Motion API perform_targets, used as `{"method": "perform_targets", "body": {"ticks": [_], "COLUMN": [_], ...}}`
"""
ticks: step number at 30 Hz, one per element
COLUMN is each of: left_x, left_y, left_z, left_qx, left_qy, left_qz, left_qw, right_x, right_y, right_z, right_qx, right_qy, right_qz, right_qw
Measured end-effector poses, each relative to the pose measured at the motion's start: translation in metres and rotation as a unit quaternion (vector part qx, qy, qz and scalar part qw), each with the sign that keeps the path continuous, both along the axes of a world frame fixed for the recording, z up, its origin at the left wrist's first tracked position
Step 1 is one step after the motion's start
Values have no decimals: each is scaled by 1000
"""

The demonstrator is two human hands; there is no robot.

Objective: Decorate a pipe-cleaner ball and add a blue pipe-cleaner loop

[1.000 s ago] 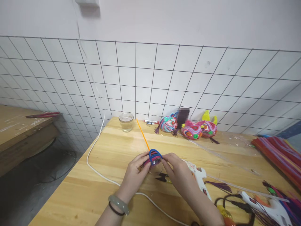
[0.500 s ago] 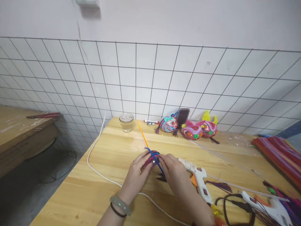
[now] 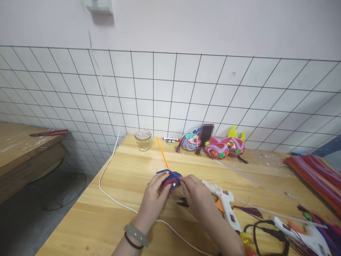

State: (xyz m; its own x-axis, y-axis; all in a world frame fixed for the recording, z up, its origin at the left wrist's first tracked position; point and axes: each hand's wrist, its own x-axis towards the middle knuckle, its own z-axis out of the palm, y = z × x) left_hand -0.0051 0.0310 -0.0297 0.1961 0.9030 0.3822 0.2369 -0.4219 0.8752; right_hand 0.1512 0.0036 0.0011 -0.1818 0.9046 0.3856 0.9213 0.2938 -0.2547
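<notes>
Between my hands is a clear rounded piece (image 3: pixel 174 185) partly covered with pink and blue fuzzy strips. My left hand (image 3: pixel 154 192) grips its left side, thumb at the front and fingers behind. A blue pipe cleaner (image 3: pixel 163 171) lies bent over its top, one end sticking out to the left. My right hand (image 3: pixel 194 188) pinches at the piece's upper right, where the blue pipe cleaner runs under the fingertips. An orange pipe cleaner (image 3: pixel 162 152) lies on the table just behind. A dark pointed thing (image 3: pixel 182 202), possibly scissor tips, shows beside my right hand.
A white glue gun (image 3: pixel 227 206) lies right of my right hand, a second glue gun (image 3: pixel 301 234) farther right. Decorated masks (image 3: pixel 217 147), a marker (image 3: pixel 171 139) and a glass (image 3: pixel 143 140) stand along the wall. Striped strips (image 3: pixel 311 177) lie right. A white cable (image 3: pixel 114 199) crosses the table.
The blue pipe cleaner was a straight diagonal across the piece; now it is bent over the top, its far end turned left. My right fingers have shifted slightly along it.
</notes>
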Motion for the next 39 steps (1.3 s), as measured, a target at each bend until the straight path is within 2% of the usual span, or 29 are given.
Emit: {"method": "perform_targets", "body": {"ticks": [4,7,9,12,18,22,25,27,30,35,39], "left_x": [-1,-6,-10,-14,-15,-13,-6,0,7,6,4], "left_y": [1,4,7,11,11,5,-1,-5,-7,-6,-5], "left_z": [0,-1,-2,-5,0,8,14,17,19,20,20], "left_qx": [-21,-8,11,25,26,-8,-98,-185,-261,-295,-311], "left_qy": [-24,19,67,114,104,58,-33,-117,-205,-261,-274], "left_qz": [40,115,142,126,88,60,21,-29,-51,-51,-46], "left_qw": [999,993,988,985,990,997,994,975,942,918,909], "right_x": [2,4,5,7,7,7,7,6,6,7,8], "right_y": [0,1,2,3,0,-1,-3,-5,-6,-8,-10], "right_z": [0,-4,-7,-7,1,7,10,11,9,3,1], "right_qx": [13,31,32,36,26,19,16,14,7,3,11], "right_qy": [2,-5,-3,5,34,55,92,109,111,122,136], "right_qz": [13,13,15,18,14,-3,-6,-2,10,28,36], "right_qw": [1000,999,999,999,999,998,996,994,994,992,990]}}
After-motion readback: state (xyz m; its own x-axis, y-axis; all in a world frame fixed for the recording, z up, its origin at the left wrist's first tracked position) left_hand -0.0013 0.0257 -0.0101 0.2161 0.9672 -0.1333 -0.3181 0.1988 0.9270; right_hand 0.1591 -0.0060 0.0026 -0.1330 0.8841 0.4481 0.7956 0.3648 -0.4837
